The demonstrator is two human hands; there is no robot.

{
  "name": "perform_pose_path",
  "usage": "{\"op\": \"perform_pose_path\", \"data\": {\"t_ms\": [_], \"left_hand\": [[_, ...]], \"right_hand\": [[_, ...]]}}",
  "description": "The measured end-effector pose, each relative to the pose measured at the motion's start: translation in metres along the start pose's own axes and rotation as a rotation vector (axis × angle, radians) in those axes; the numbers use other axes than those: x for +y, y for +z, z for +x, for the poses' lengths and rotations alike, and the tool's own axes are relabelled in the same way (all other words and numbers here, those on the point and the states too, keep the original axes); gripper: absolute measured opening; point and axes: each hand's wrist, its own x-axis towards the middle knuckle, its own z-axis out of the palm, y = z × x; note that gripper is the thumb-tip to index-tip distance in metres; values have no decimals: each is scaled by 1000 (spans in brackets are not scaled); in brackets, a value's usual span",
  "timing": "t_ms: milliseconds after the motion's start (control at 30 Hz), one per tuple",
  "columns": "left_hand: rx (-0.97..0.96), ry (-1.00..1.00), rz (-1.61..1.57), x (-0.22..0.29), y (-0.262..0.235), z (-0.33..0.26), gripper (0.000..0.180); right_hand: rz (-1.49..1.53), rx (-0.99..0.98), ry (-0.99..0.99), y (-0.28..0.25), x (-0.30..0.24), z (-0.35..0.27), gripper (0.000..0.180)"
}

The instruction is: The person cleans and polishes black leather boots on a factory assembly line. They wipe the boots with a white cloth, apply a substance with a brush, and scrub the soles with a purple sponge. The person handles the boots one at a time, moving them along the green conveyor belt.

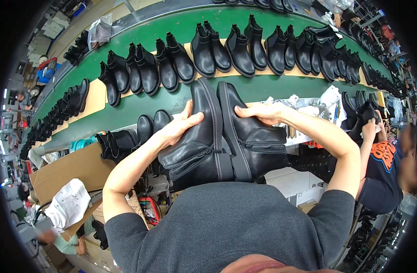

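Two black leather ankle boots are held up in front of my chest, soles turned toward each other and toes pointing away from me. My left hand (pixel 179 126) is wrapped round the left boot (pixel 200 111), its thumb on the upper near the toe. Round the right boot (pixel 235 111) my right hand (pixel 262 112) is closed, thumb pressed on the upper and the fingers mostly hidden behind it. A side zip shows on each shaft, and the soles are nearly touching along their edges.
Beyond my hands a green conveyor (pixel 185 97) carries a long row of black boots (pixel 164 68) on tan cardboard sheets. A cardboard box (pixel 67 175) with a white cloth (pixel 68 204) stands at left. At right a co-worker (pixel 381 168) handles a dark shoe. More boots (pixel 144 128) stand beside my left forearm.
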Motion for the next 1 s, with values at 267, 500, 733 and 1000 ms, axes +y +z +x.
{"op": "perform_pose_path", "data": {"t_ms": [267, 500, 733, 1000], "left_hand": [[130, -36, 66, 3, 6, 2, 105], [99, -96, -128, -16, -17, 27, 106], [128, 30, 62, -29, -24, 45, 100], [-295, 222, -771, -11, 1, 57, 90]], "right_hand": [[-348, 338, -65, 17, -2, 0, 115], [-141, 386, -162, 6, 5, 17, 88], [-400, 544, -84, -3, 16, 39, 87], [743, 34, -633, -60, 76, 59, 76]]}}
